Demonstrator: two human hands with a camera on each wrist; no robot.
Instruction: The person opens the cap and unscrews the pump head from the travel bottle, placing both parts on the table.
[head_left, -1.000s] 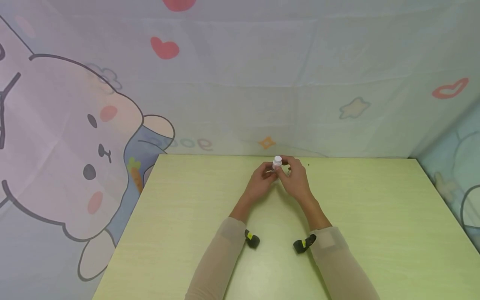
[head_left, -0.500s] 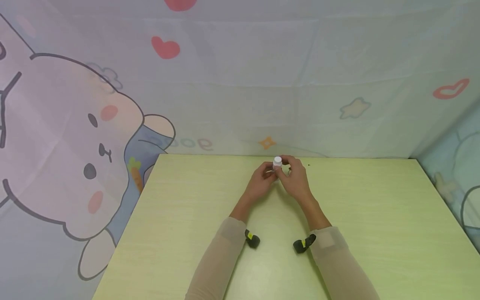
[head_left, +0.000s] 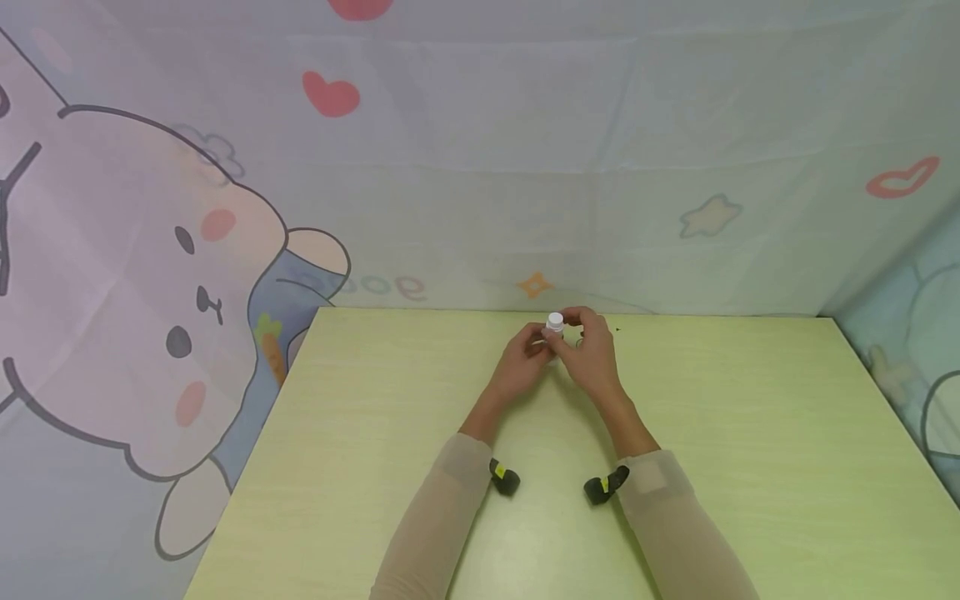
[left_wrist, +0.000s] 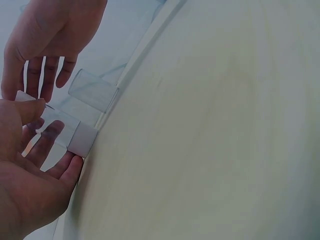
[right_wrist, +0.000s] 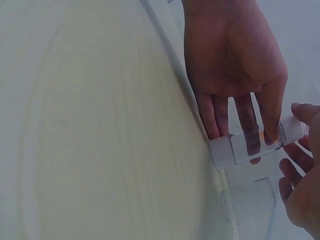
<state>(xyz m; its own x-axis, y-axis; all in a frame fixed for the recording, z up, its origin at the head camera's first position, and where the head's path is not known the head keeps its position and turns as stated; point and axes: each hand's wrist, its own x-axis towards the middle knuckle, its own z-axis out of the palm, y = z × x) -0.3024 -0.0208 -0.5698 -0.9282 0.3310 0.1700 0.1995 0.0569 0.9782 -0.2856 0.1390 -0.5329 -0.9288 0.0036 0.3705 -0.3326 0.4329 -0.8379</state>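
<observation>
A slim clear bottle (right_wrist: 241,146) with a white lower end (left_wrist: 82,140) and a white cap (head_left: 555,320) stands upright at the table's far edge. My left hand (head_left: 519,367) curls its thumb and fingers round the bottle's body. At the top end, my right hand (head_left: 592,358) has its thumb and fingers around the cap and neck, the thumb crossing just below the cap in the head view. To the right of the bottle stands a clear open cylinder (left_wrist: 94,91), like a small cup, mostly hidden by my right hand in the head view.
The pale yellow-green table (head_left: 750,433) ends close behind the hands, against a printed cloth backdrop (head_left: 480,167). A tiny dark speck (head_left: 618,329) lies right of my right hand. Black wrist cameras (head_left: 504,480) stick out from both sleeves.
My right hand has turned slightly: its thumb has slid left across the bottle's neck and its fingers have lifted a little away behind. The left hand and the bottle keep their place.
</observation>
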